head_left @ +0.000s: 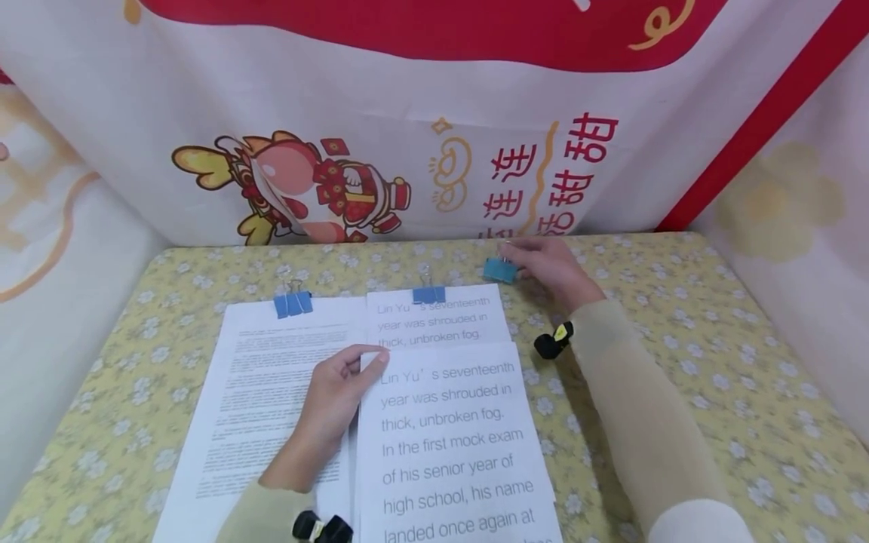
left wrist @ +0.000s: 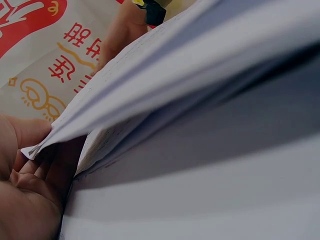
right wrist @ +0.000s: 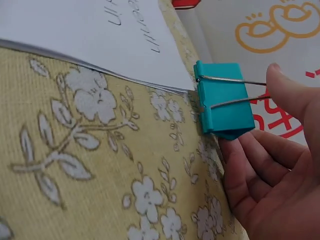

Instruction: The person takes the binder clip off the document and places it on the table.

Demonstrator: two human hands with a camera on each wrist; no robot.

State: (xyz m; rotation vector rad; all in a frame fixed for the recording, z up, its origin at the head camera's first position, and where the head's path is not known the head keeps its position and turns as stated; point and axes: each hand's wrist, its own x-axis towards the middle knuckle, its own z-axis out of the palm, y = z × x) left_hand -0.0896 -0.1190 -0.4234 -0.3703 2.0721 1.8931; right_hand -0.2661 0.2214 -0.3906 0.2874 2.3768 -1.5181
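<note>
Sitting in the R hand (head_left: 546, 269), a teal clip (head_left: 499, 271) was up by the far edge of the cloth (head_left: 767, 422), just beside the top R corner of the mid pile (head_left: 468, 311); couldn't tell if it touched the paper. Top sheets (head_left: 451, 460), lg print, lay nearer the person, w/ their top L corner at the L hand (head_left: 333, 388). So the clip was on the far side & to the R of the L hand, the two hands well apart. R hand: thumb & fingers drawn in to pinch the clip, thumb at the wire ends, fingers by the body; clip mouth faced the paper in the R wrist view. L hand: thumb on top, fingers below, pinching the sheets' corner; L wrist view showed that edge lifted a bit, w/ more paper under. Top sheets overlapped the mid pile & hid most of it, approx. 3 lines of text showing. Mid clip (head_left: 429, 295), blue, sat on that pile's top edge, L of the teal one. Sm-print pile (head_left: 265, 392) lay on the L w/ its L clip (head_left: 293, 304), also blue, at the top; L arm crossed it & blocked some text. Printed backdrop (head_left: 407, 45) hung behind.
</note>
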